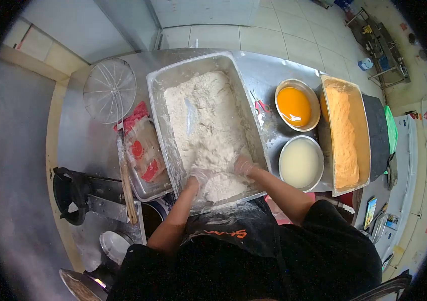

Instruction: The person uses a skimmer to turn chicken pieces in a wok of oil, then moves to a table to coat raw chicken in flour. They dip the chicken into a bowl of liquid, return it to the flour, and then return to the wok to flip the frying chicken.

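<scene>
A large metal tray (156, 113) holds a heap of pale flour (201, 108), loose and lumpy. Both my hands wear thin clear gloves and are pressed into the flour near the tray's close end. My left hand (201, 176) is at the near left, its fingers mostly buried. To its right, my right hand (243, 164) also sinks into the flour, with its fingertips hidden. Clumps of flour lie heaped between the two hands. Right of the tray stand a bowl of orange liquid (294, 106) and a bowl of whitish liquid (299, 161).
A tray of orange powder (344, 135) is at the right. Red-handled scissors (259, 105) lie beyond the flour tray. A wire skimmer (110, 91) with a wooden handle and a smaller tray (156, 190) with plastic bags are left. A burner with a black ring (73, 195) is further left.
</scene>
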